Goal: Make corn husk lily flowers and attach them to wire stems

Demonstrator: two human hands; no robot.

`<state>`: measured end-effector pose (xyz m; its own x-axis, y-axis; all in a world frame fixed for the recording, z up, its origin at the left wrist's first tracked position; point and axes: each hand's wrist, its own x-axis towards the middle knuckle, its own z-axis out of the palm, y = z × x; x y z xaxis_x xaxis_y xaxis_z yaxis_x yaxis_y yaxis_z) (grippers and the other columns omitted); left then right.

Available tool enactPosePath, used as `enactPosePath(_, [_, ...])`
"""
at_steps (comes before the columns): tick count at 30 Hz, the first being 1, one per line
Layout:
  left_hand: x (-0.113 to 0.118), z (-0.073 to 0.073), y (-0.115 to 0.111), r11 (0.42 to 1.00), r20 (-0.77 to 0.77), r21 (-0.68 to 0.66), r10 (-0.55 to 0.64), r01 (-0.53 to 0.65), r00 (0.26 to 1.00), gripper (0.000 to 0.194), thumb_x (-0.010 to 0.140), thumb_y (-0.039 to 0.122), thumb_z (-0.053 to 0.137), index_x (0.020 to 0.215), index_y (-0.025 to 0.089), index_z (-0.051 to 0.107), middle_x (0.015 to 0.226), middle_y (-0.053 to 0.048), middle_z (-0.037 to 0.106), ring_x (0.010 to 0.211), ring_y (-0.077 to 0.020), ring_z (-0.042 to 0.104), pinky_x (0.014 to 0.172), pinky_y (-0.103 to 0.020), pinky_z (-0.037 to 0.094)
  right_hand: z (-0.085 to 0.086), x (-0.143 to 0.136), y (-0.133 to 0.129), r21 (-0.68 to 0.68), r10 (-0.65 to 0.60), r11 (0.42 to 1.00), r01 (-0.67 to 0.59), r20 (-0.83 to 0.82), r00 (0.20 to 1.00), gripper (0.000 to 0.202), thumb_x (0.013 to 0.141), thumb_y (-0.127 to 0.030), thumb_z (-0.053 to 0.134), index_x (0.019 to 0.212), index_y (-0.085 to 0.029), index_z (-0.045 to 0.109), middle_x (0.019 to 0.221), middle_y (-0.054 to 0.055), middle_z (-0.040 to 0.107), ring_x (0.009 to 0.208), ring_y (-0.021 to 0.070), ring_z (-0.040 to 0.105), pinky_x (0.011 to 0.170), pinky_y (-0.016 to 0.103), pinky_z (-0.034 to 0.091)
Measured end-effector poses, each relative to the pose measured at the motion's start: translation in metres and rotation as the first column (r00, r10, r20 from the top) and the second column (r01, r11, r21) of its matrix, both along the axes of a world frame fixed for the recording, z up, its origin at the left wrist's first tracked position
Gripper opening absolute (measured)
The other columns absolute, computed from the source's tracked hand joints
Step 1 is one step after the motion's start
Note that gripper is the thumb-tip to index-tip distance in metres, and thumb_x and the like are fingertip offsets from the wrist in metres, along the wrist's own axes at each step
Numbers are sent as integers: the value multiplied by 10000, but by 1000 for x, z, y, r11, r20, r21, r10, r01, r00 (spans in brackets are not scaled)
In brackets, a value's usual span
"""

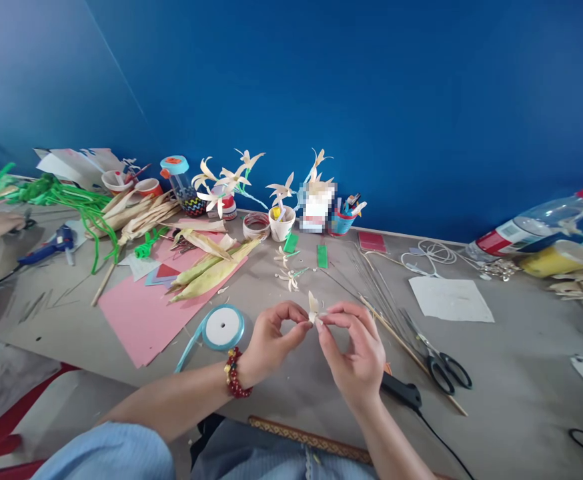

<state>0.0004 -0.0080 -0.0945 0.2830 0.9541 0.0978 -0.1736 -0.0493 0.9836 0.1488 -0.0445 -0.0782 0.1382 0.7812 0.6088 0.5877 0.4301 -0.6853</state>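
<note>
Two bare hands met at a small pale petal piece [313, 303], which stood upright to the right of the blue ribbon spool [223, 327]. The left hand [276, 337] pinched its base between thumb and forefinger; the right hand [354, 350] gripped the same base with its fingertips from the opposite side. Left of the spool lay pink paper [141, 317]; beyond it, yellowish husks [216, 273]. Small pale flowers [290, 279] rested beyond and right of the spool, and scissors [434, 353] well to its right.
</note>
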Motion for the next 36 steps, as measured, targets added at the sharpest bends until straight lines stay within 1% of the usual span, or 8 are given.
enactPosePath(4, [0,-1,-1,999,25,-37,-16,17,1000,205,799,325,686,714,161,597,775,-40,624,740,-157,547,704,-261,424,1,-1,1,66,-27,998,23,59,998,96,837,-135,618,877,-222,628,922,59,596,837,217,584,763,383,474])
enactPosePath(9, [0,-2,-1,997,68,-71,-27,32,997,214,785,336,705,723,157,605,781,-38,621,739,-151,543,703,-260,419,-2,-2,3,148,-82,987,64,122,989,143,817,-113,630,892,-234,616,906,58,612,812,221,592,761,398,472])
enactPosePath(16, [1,0,-2,989,114,-133,-45,60,992,228,764,334,729,716,154,598,779,-37,614,738,-144,537,698,-253,417,-5,-2,2,190,-104,979,70,173,979,191,795,-97,645,910,-242,600,922,65,625,825,231,603,789,419,476])
enactPosePath(20, [2,0,-2,983,149,-174,-39,65,988,248,736,348,753,706,152,603,765,-30,613,714,-137,534,684,-251,414,-7,-2,2,195,-116,978,79,183,976,186,803,-104,636,915,-246,594,929,66,622,831,234,606,794,425,476])
enactPosePath(26, [3,-2,-2,981,165,-184,-38,68,986,254,730,346,760,700,151,599,759,-26,603,712,-133,523,682,-247,410,-10,-1,2,198,-126,976,89,185,975,199,800,-98,642,929,-242,595,942,70,619,849,238,606,805,433,484])
enactPosePath(29, [3,-2,-2,979,177,-190,-47,81,983,250,739,338,755,707,151,593,749,-22,583,712,-131,511,684,-247,409,-9,-2,1,206,-115,975,79,166,979,225,801,-89,639,966,-236,595,960,80,622,867,244,609,803,442,494])
enactPosePath(33, [3,0,-2,976,189,-205,-38,77,981,271,724,353,766,702,152,585,748,-17,567,696,-126,499,674,-248,407,-9,-5,0,206,-97,975,80,75,992,318,817,-141,639,1118,-219,570,1022,114,628,947,280,612,813,485,513])
enactPosePath(36, [2,1,-2,986,176,-157,-29,57,984,247,741,341,752,713,159,588,774,-17,578,710,-132,508,682,-252,410,-13,-7,-1,160,-79,984,79,-5,997,384,828,-182,641,1196,-204,531,1076,137,607,992,293,597,814,506,521])
